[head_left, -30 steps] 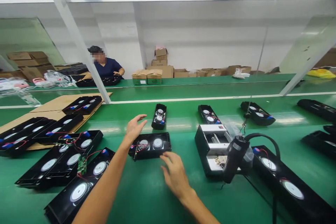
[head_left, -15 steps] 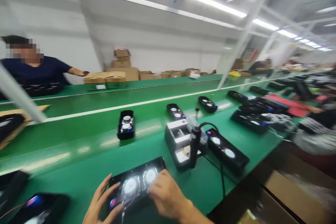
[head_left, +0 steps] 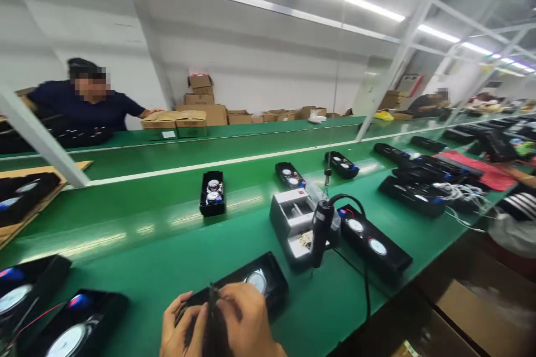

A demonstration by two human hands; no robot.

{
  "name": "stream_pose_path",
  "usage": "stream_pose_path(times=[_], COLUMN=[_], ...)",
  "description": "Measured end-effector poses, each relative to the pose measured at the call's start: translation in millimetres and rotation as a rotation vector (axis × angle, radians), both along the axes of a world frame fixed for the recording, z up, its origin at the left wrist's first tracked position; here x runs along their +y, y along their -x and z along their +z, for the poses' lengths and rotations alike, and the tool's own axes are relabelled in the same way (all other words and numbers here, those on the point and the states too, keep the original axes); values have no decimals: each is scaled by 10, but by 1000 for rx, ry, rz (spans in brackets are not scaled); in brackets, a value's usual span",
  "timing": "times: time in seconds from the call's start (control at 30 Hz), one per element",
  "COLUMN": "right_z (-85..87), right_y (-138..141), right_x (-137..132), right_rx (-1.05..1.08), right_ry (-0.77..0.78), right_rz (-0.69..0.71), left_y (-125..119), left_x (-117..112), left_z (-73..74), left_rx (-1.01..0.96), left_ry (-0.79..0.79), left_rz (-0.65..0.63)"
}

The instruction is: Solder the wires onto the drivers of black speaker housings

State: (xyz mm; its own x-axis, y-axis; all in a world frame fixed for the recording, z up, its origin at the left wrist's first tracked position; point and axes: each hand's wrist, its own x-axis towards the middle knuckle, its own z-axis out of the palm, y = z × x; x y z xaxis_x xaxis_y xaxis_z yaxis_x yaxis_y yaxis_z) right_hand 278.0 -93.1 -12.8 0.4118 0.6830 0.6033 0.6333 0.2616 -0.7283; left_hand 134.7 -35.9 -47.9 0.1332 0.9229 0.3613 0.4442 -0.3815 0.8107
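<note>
A black speaker housing (head_left: 262, 281) with a round silver driver lies on the green bench right in front of me. Both my hands meet over its left end at the bottom edge of the view. My left hand (head_left: 180, 330) curls its fingers round that end of the housing. My right hand (head_left: 245, 318) is closed in a pinch on a thin dark part (head_left: 211, 304) that stands up between the hands; I cannot make out what it is. The hands hide the housing's left half.
A grey tool station (head_left: 288, 217) with a hanging black handpiece (head_left: 320, 228) stands to the right, a long speaker unit (head_left: 372, 242) behind it. Small speaker units (head_left: 213, 192) ride the green belt. More housings (head_left: 67, 329) lie bottom left. A person (head_left: 84, 103) works opposite, by cardboard boxes (head_left: 176, 120).
The view has swung to the right. The speaker housing has come towards me to the bench's front edge, and both hands, open before, have closed over its left end.
</note>
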Motion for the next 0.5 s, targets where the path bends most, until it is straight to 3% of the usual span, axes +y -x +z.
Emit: stream_pose_path(times=[0.1, 0.2, 0.27, 0.33, 0.43, 0.5], right_z=[351, 585, 709, 816, 918, 921], right_y=[-128, -410, -662, -894, -1058, -1021], right_x=[-30, -49, -85, -140, -225, -258], right_rx=[130, 78, -134, -483, -872, -956], right_ry=[194, 235, 240, 225, 289, 336], right_rz=[124, 296, 458, 542, 539, 547], left_y=[-30, -33, -4, 39, 85, 82], left_x=[-55, -35, -38, -78, -181, -246], left_z=[199, 397, 509, 600, 696, 730], left_rx=[25, 8, -22, -24, 64, 162], left_ry=[66, 136, 126, 70, -64, -136], left_rz=[15, 23, 35, 4, -171, -321])
